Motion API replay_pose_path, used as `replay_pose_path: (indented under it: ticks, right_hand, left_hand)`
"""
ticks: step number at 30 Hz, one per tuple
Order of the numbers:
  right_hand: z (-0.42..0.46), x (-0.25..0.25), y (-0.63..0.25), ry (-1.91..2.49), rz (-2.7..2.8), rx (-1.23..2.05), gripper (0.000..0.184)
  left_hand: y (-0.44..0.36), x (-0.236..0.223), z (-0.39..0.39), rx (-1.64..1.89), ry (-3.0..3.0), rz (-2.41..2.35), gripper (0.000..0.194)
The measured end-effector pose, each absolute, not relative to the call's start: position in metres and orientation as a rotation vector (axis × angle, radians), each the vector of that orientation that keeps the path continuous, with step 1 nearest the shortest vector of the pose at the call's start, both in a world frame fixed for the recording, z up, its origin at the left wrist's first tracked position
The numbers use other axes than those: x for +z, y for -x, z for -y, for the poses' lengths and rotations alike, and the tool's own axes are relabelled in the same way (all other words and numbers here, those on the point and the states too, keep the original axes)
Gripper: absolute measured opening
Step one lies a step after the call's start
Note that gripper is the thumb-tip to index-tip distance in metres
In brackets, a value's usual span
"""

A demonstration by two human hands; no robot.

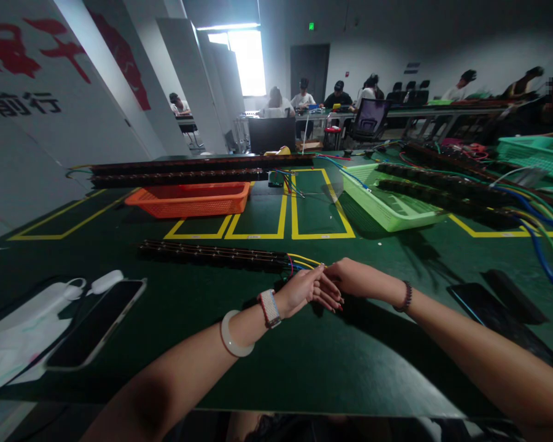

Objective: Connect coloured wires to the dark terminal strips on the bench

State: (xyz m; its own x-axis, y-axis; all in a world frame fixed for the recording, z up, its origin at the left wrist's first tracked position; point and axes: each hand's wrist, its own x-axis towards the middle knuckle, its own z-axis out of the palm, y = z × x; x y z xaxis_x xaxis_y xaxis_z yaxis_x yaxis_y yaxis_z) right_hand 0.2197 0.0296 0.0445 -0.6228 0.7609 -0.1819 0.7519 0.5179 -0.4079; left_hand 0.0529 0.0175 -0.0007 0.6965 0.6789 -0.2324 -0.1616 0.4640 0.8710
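Together, the left fingers (328, 294) and right fingers (334, 271) meet at yellow wires (306, 260)

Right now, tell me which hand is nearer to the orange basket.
Left. The left hand is on the near side of the orange basket, off past its right end; the right hand is also on the near side, but farther to the right.

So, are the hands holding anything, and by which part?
The wires of the dark strip bundle appear held at their ends, where left hand and right hand meet; which hand grips is unclear.
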Motion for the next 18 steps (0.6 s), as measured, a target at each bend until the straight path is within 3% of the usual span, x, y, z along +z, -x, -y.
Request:
replay_pose_path:
  ticks: [5, 9, 12, 18]
  right_hand:
    - [-0.043, 0.037, -0.222, 1.261, 2.424, 0.365, 0.02]
    - [-0.059, 0.012, -0.221, 1.271, 2.263, 0.239, 0.037]
    - [-0.067, -0.001, -0.216, 1.328, 2.291, 0.31, 0.045]
    - [-0.074, 0.004, -0.203, 1.296, 2.397, 0.727, 0.031]
  left_hand:
    - [-0.052, 0.003, -0.016, 0.56, -0.949, -0.617, 0.061]
    - [-0.053, 0.003, -0.015, 0.564, -0.962, -0.615, 0.058]
    - [-0.054, 0.002, -0.016, 0.558, -0.975, -0.603, 0.055]
    - [-0.055, 0.002, -0.018, 0.545, -0.95, -0.599, 0.054]
